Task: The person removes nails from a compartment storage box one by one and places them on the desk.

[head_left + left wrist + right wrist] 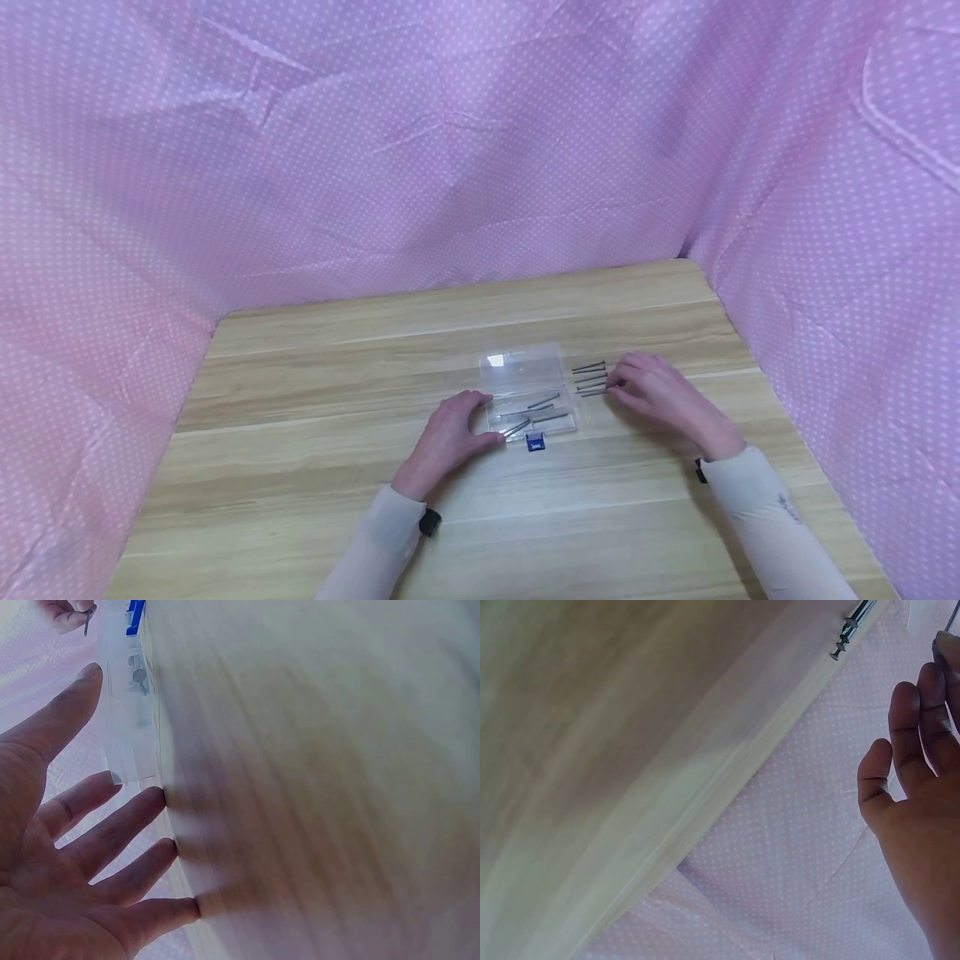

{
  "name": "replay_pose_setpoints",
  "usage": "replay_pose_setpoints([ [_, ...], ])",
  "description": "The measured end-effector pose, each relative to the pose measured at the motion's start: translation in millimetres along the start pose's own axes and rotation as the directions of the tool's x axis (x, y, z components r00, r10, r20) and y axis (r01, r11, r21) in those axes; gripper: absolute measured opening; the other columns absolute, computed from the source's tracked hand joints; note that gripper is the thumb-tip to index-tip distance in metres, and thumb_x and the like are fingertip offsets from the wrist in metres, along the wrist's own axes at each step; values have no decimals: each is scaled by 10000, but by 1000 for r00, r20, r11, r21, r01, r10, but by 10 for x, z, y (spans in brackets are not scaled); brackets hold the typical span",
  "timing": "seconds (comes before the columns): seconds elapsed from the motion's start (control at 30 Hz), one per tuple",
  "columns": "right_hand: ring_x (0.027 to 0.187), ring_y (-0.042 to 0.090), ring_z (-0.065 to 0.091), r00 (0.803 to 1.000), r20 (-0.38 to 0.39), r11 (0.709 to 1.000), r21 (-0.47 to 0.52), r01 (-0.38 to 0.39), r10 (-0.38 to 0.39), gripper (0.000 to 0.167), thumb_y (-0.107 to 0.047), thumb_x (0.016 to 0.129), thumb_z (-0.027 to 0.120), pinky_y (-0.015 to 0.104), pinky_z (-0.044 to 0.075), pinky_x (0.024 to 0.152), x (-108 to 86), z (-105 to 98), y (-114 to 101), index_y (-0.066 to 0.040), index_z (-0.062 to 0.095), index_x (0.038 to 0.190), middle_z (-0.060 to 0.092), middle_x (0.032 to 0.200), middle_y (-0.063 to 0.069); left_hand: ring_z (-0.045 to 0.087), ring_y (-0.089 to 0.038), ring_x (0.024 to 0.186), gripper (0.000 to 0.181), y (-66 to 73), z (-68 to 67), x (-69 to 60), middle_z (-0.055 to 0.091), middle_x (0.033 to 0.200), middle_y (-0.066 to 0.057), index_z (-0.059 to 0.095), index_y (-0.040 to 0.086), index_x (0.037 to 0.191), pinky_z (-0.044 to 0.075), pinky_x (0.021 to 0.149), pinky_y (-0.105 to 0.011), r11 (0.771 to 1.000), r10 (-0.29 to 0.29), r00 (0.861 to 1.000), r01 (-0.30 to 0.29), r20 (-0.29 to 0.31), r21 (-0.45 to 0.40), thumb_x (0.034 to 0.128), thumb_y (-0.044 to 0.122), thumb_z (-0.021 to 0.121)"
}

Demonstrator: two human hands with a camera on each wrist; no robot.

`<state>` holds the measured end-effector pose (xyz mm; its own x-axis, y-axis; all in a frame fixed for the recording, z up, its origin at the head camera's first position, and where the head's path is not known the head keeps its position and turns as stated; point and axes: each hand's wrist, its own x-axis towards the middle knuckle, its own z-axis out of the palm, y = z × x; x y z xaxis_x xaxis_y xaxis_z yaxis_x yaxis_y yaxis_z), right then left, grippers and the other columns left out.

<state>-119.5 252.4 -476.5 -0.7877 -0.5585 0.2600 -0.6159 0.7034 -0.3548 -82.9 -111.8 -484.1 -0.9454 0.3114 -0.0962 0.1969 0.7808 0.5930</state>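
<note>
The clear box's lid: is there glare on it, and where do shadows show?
Head view: a white glare patch on the lid, and a shadow on the table beside the right hand; left wrist view: soft finger shadows from the left hand across the table; right wrist view: the right hand looks darker than the pink dotted cloth behind it.

The place looks like a makeshift cloth-walled booth: creased pink fabric with white polka dots (pixel 450 167) hangs behind and along both sides of a pale wood-grain tabletop with rounded corners (pixel 300 467). The building around it cannot be told.
</note>
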Motion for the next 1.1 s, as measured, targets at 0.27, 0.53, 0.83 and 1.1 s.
replay_pose_setpoints([
  [0.27, 914, 224, 659, 1000, -6, 1000, 3, 1, -1, 183, -29, 825, 836, 508, 540, 835, -38, -15, 46, -130, 751, 952, 699, 962, -9, 607, -323, 1215, 673, 0, 3, -7, 682, 1284, -106, 659, 77, 1330, 478, 1067, -498, 1000, -4, 1000, 4, 0, -3, 795, 410, 896],
  [0.53, 920, 242, 659, 1000, 1, 1000, -13, -3, 3, 175, -35, 831, 820, 532, 547, 843, -91, -35, 75, -123, 749, 965, 692, 963, -4, 599, -325, 1232, 649, 3, 4, -7, 679, 1289, -106, 660, 82, 1321, 469, 1080, -502, 1000, -4, 1000, 4, -7, -14, 801, 393, 893],
  [0.83, 916, 256, 654, 998, 54, 999, -40, -25, 27, 156, -69, 852, 822, 567, 528, 868, -125, -43, 94, -122, 742, 975, 685, 974, 14, 601, -328, 1227, 658, 3, 4, -6, 680, 1287, -111, 660, 78, 1324, 472, 1074, -506, 1000, -4, 1000, 3, -9, -11, 799, 398, 894],
  [1.1, 942, 246, 655, 996, 81, 998, -42, -43, 46, 106, -100, 878, 809, 670, 485, 944, -125, -26, 98, -136, 750, 959, 684, 965, -7, 604, -324, 1211, 676, 4, 7, -12, 678, 1288, -115, 654, 70, 1332, 474, 1066, -508, 1000, 0, 1000, 0, -6, -13, 800, 413, 891],
])
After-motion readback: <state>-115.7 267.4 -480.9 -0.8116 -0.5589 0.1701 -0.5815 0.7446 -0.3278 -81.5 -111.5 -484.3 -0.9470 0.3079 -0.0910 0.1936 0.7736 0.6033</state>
